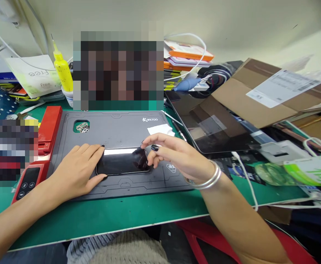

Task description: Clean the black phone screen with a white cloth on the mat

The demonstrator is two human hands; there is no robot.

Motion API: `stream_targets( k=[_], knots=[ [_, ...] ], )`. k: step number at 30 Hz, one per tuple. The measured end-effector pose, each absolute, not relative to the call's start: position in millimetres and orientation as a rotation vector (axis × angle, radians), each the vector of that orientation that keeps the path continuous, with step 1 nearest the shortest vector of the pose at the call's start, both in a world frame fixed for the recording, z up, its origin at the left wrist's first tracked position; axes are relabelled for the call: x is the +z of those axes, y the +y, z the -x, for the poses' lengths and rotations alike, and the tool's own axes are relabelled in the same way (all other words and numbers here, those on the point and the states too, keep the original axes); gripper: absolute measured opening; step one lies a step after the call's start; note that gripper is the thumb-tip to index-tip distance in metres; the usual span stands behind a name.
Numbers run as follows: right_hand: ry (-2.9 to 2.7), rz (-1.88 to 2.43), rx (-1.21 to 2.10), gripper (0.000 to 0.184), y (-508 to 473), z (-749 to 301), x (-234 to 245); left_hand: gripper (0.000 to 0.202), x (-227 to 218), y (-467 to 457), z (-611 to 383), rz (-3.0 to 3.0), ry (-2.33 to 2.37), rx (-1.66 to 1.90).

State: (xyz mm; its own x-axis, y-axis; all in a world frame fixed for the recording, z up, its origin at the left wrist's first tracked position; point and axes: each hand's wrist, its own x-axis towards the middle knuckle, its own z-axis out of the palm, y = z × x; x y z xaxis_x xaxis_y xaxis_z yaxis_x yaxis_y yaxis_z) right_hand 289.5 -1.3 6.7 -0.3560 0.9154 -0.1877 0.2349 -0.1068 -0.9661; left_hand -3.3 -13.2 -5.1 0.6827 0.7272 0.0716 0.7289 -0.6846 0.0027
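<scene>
A black phone (119, 165) lies screen-up on a dark grey work mat (116, 128). My left hand (76, 168) rests flat on the mat at the phone's left end, fingers spread, thumb and forefinger touching its edges. My right hand (174, 154), with a silver bangle at the wrist, hovers over the phone's right end, fingers loosely stretched, fingertips just above the glass. Neither hand holds anything.
A red tool case (43, 143) lies left of the mat on the green cutting mat (108, 216). A yellow squeeze bottle (63, 71) stands behind. A large dark tablet (212, 124), a cardboard box (262, 95), white cables and a white wipe (160, 129) crowd the right.
</scene>
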Motion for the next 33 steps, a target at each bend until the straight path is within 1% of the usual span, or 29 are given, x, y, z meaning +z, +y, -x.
stream_targets(
  k=[2, 4, 5, 6, 8, 11, 16, 21, 26, 27, 31, 33],
  knots=[
    [-1.856, 1.332, 1.047, 0.028, -1.9, -287.1, 0.3, 0.053, -4.7, -13.3, 3.4, 2.869, -1.23, -0.135],
    [-2.106, 1.286, 0.62, 0.033, -0.5, -286.2, -7.6, 0.054, -4.0, -13.4, 3.5, 2.87, -1.242, -0.161],
    [-2.22, 1.233, 0.502, 0.039, 0.5, -286.3, -11.2, 0.054, -3.5, -13.5, 3.5, 2.867, -1.258, -0.169],
    [-2.329, 1.179, 0.459, 0.045, 1.3, -286.5, -14.1, 0.054, -3.1, -13.6, 3.6, 2.863, -1.276, -0.174],
    [-2.499, 1.103, 0.49, 0.057, 2.2, -286.7, -17.4, 0.054, -2.3, -13.8, 3.7, 2.852, -1.296, -0.181],
    [-2.607, 1.082, 0.512, 0.063, 1.4, -286.1, -16.9, 0.055, -1.9, -14.4, 4.2, 2.829, -1.268, -0.201],
    [-2.647, 1.081, 0.479, 0.061, -0.7, -285.0, -14.2, 0.057, -2.5, -15.1, 5.1, 2.806, -1.206, -0.237],
    [-2.64, 1.057, 0.463, 0.058, -1.2, -286.0, -16.1, 0.057, -4.3, -14.4, 6.4, 2.836, -1.263, -0.273],
    [-2.591, 1.071, 0.476, 0.046, 0.9, -288.0, -16.3, 0.055, -6.8, -13.0, 7.1, 2.865, -1.286, -0.267],
    [-2.589, 1.073, 0.473, 0.047, 1.4, -288.4, -16.2, 0.055, -7.3, -12.8, 7.2, 2.867, -1.278, -0.273],
    [-2.618, 1.063, 0.461, 0.061, 2.4, -289.1, -16.1, 0.056, -7.9, -12.7, 8.0, 2.858, -1.253, -0.28],
    [-2.621, 1.067, 0.451, 0.06, 2.5, -289.0, -16.4, 0.057, -7.5, -12.8, 8.5, 2.85, -1.251, -0.273]
  ],
)
